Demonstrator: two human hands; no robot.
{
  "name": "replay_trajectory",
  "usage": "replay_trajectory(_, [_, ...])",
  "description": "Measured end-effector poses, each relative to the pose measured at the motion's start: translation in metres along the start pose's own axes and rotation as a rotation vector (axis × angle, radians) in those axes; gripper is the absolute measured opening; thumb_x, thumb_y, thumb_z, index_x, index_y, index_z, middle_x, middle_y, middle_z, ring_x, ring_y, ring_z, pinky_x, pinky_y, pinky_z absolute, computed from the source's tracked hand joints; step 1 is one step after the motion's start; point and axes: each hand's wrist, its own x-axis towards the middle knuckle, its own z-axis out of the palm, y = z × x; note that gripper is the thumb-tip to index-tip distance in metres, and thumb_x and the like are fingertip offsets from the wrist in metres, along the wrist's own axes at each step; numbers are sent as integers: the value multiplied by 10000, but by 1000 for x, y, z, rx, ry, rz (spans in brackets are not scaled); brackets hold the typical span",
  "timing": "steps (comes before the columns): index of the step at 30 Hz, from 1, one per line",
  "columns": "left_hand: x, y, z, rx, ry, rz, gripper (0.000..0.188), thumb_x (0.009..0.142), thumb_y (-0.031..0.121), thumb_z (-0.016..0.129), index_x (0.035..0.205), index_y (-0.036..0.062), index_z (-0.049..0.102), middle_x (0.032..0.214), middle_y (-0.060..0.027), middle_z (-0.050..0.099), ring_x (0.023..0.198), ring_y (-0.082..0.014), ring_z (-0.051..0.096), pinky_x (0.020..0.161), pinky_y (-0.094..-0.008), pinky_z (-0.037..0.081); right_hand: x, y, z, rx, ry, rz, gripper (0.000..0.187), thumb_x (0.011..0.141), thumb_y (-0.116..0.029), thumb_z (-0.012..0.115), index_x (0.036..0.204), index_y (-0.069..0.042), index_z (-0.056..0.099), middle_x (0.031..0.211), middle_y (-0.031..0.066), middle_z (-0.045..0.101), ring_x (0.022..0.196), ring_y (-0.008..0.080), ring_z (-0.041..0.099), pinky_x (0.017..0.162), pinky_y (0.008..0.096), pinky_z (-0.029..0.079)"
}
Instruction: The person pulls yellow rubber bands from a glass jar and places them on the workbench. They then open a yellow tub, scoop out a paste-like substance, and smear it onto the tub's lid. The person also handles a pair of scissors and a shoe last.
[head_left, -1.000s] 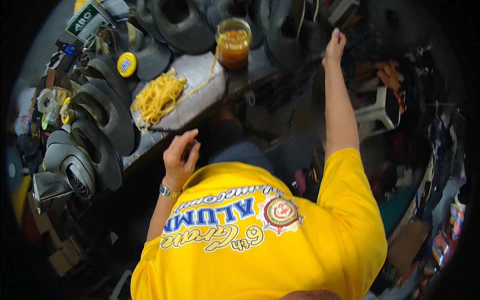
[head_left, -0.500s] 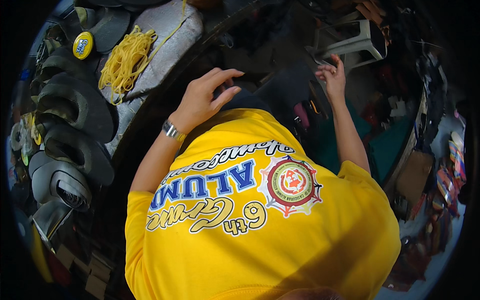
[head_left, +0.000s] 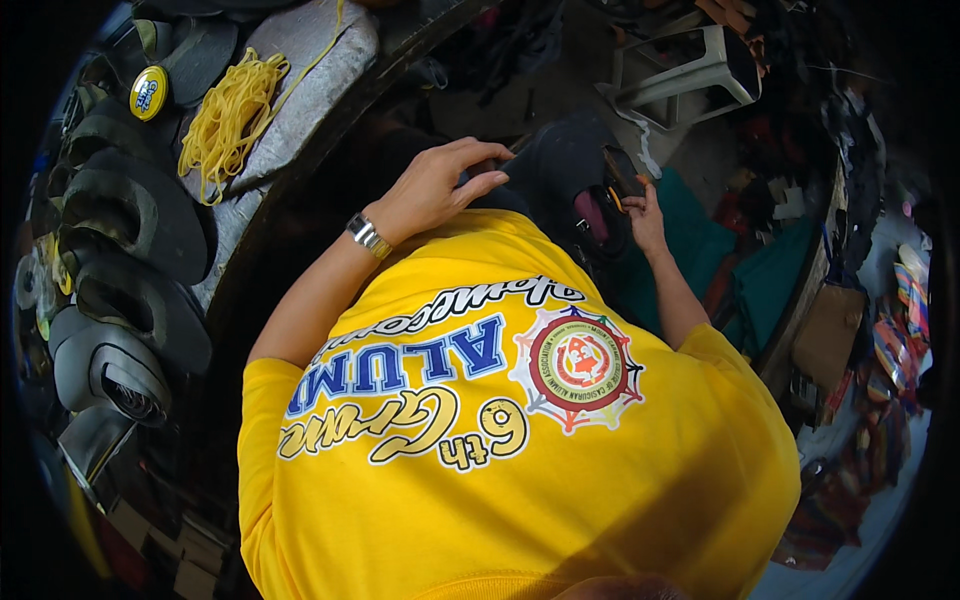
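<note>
My left hand (head_left: 440, 190), with a metal watch on its wrist, is beside the dark cloth over my lap (head_left: 550, 165). Its thumb and index finger are apart, and the space between them is in shadow. My right hand (head_left: 645, 218) is at the right side of the lap, its fingers bent around the lower end of a dark flat piece (head_left: 622, 172). What kind of thing that piece is, I cannot make out. Right by these fingers are a thin orange strip (head_left: 615, 200) and a dark purple item (head_left: 590, 215).
On a bench at left, a bundle of yellow cord (head_left: 232, 120) lies on a grey slab (head_left: 325, 80). Beside it are a yellow round tin (head_left: 149, 93) and dark curved foam-like pieces (head_left: 135, 215). A pale plastic stool (head_left: 690, 75) stands far right, with green cloth (head_left: 690, 230) nearer.
My right hand has come down from near the stool to the dark flat piece at my lap. My left hand has shifted slightly to the right. The view has tilted a little.
</note>
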Motion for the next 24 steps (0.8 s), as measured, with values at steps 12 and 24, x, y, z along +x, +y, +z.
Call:
replay_trajectory(12, [109,7,127,58,-799,326,632,1030,581,377,1490,151,433,1452,-188,519,1317,-377,510,1123,-473,391,1,-16,18,30,110,7,529,989,-75,473,1505,-147,379,958,98,692,861,171,704,793,307,543])
replay_trajectory(24, [104,-17,144,119,-771,213,732,978,704,326,1586,312,213,1419,-122,539,1150,-309,597,959,-404,473,5,8,17,-81,-24,-117,665,903,51,513,1510,-175,366,1123,167,711,1081,294,680,962,382,496])
